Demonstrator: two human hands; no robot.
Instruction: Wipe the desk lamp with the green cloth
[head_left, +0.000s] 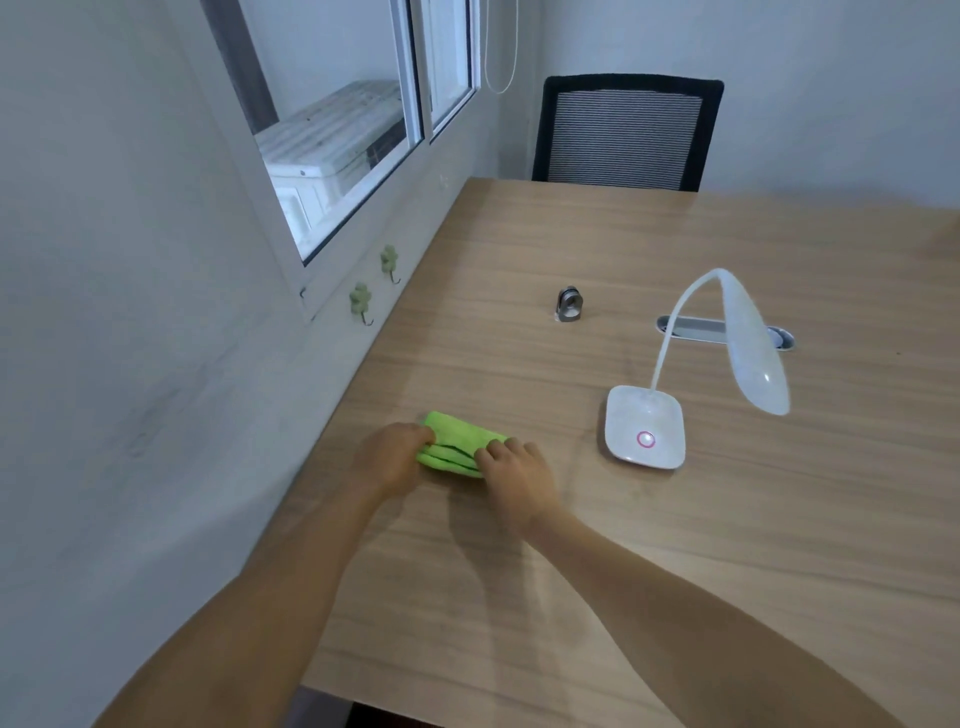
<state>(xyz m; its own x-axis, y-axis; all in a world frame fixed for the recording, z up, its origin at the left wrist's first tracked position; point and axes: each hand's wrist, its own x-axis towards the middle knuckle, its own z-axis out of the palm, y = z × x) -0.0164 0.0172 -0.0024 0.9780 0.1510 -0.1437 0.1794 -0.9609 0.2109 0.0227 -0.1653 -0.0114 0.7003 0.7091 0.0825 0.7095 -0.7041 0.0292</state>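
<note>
A folded green cloth (456, 441) lies on the wooden desk (675, 545) near its left edge. My left hand (390, 458) grips the cloth's left end and my right hand (517, 475) grips its right end. To the right stands a white desk lamp; its square base (644, 426) carries a pink ring button. The thin neck arches up and the long head (753, 353) hangs down to the right, above the desk. The lamp is about a hand's width from my right hand.
A small metal clip-like object (569, 304) stands mid-desk. A grey cable slot (701, 329) is set into the desk behind the lamp. A black mesh chair (626, 132) is at the far end. The wall with two green hooks (361, 301) and a window borders the left.
</note>
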